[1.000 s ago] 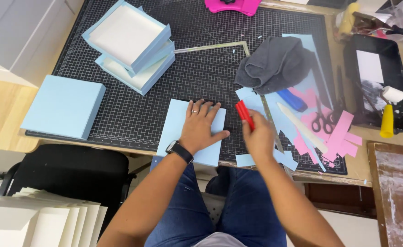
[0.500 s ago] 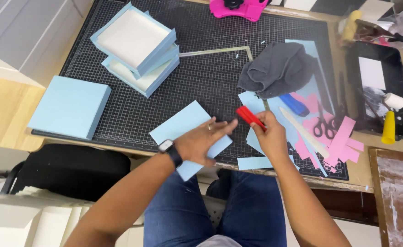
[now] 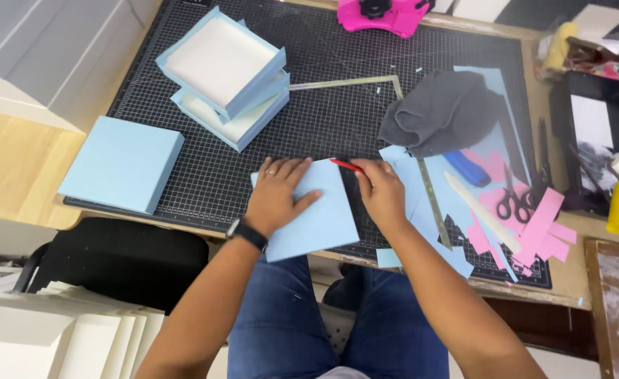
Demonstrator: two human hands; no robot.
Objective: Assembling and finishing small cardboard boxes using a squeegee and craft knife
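My left hand [image 3: 275,192] lies flat, fingers spread, on a light blue card sheet [image 3: 318,217] at the near edge of the black cutting mat [image 3: 323,116]. My right hand [image 3: 381,192] grips a red-handled knife [image 3: 345,165] whose tip sits at the sheet's top right corner. The sheet hangs partly over the table's front edge, above my knees.
Two stacked open light blue box trays [image 3: 226,74] and a closed blue box lid [image 3: 122,164] lie at the left. A grey cloth [image 3: 441,112], metal square ruler [image 3: 430,189], scissors [image 3: 511,200], pink and blue offcuts [image 3: 534,224] crowd the right. A black tray [image 3: 594,140] holds a roller.
The blue sheet has been turned from a slanted position to nearly square on the mat. My left hand now presses it flat and my right hand has brought the knife to its top edge.
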